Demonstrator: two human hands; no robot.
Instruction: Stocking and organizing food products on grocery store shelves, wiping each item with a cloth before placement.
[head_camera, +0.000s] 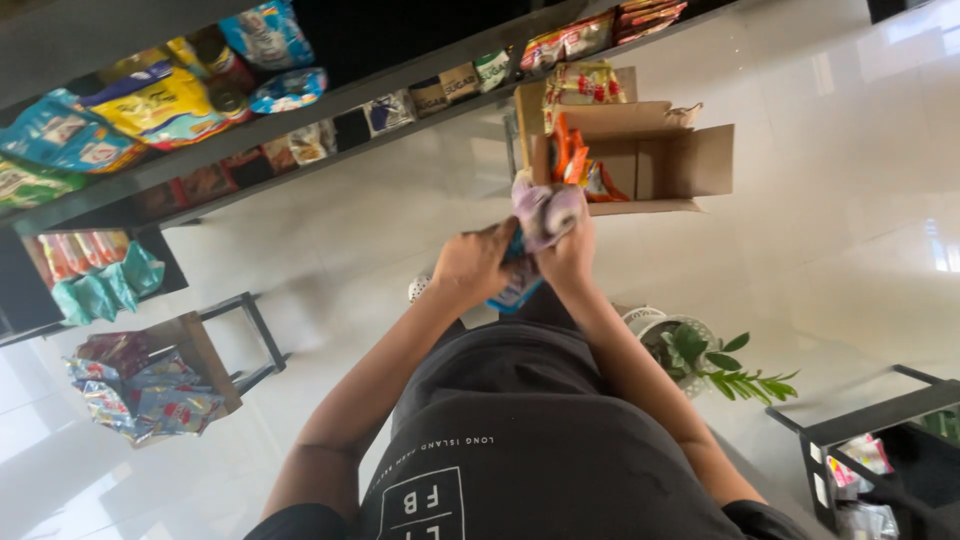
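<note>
1. Left hand (478, 265): closed around the lower, blue end of a bundle of snack packets (540, 225), held in front of the body.
2. Right hand (568, 255): closed around the pale purple upper end of the same bundle.
3. An open cardboard box (655, 155) with more packets sits on the floor just beyond the hands; stocked shelves (260, 130) run along the left.
4. Advice: grip firmly with both hands and keep the packets stacked flat, as loose, slippery wrappers can probably slide out.
</note>
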